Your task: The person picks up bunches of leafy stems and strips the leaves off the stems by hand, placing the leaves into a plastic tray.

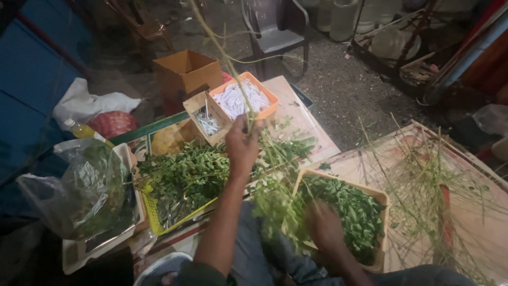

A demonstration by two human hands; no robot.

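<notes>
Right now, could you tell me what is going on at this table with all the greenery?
A person holds a long leafy stem upright in the left hand, above the table. The right hand is down low, blurred, at the near edge of a cardboard tray heaped with small green leaves. A yellow basket of leafy sprigs sits to the left, and bare stripped stalks lie piled on the right. Behind are an orange tray of white pieces and a cardboard box.
</notes>
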